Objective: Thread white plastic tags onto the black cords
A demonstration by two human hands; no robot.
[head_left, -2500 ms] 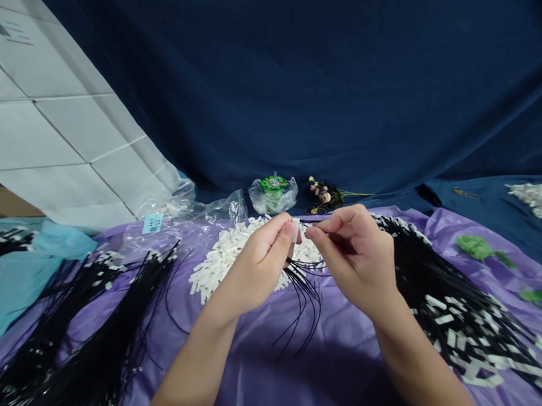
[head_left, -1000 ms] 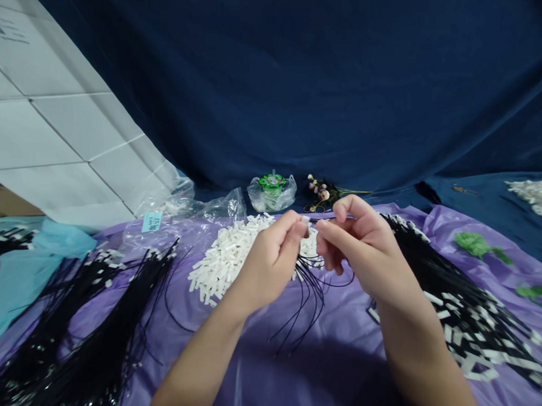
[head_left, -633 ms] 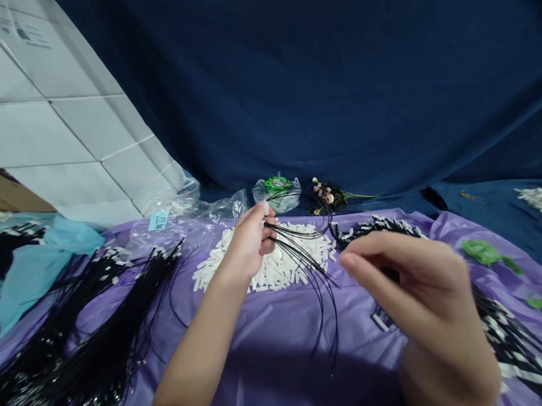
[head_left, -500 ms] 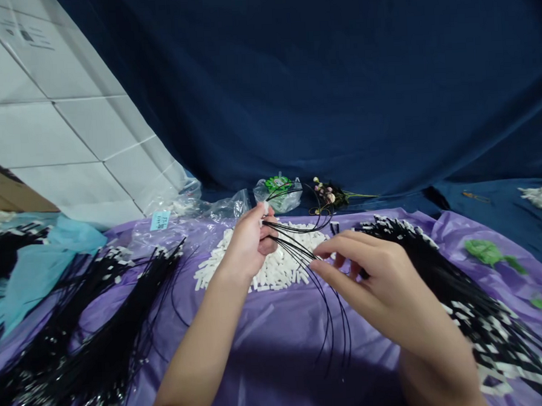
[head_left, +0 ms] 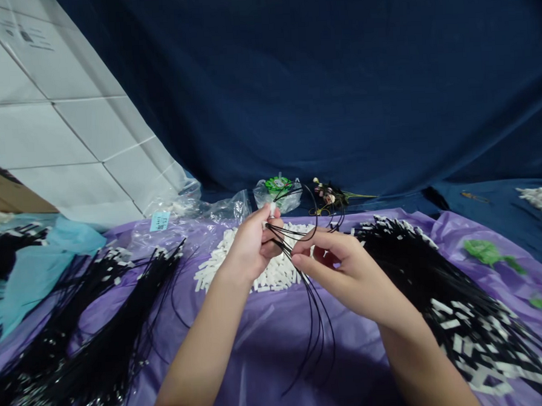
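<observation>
My left hand (head_left: pixel 254 237) is closed around several thin black wires (head_left: pixel 313 310), with a small white piece (head_left: pixel 272 210) pinched at the thumb. The wires fan out to the right; some loop upward and others hang down over the purple sheet. My right hand (head_left: pixel 332 257) has its thumb and index fingertip together at the wires, close to the left hand. Whether a single strand sits in that pinch is too small to make out. Below and behind both hands spreads a pile of small white pieces (head_left: pixel 275 274).
Bundles of black wires (head_left: pixel 118 332) lie on the purple sheet (head_left: pixel 242 350) at left, and another wire bundle (head_left: pixel 420 274) with white ends lies at right. Behind are clear plastic bags (head_left: pixel 226 208), a green round object (head_left: pixel 278 184), small flowers (head_left: pixel 327 194) and a blue curtain (head_left: pixel 319 91).
My right hand has moved left along the wires, closer to my left hand. The hanging wire ends have swung left. My left hand has barely shifted and keeps its hold.
</observation>
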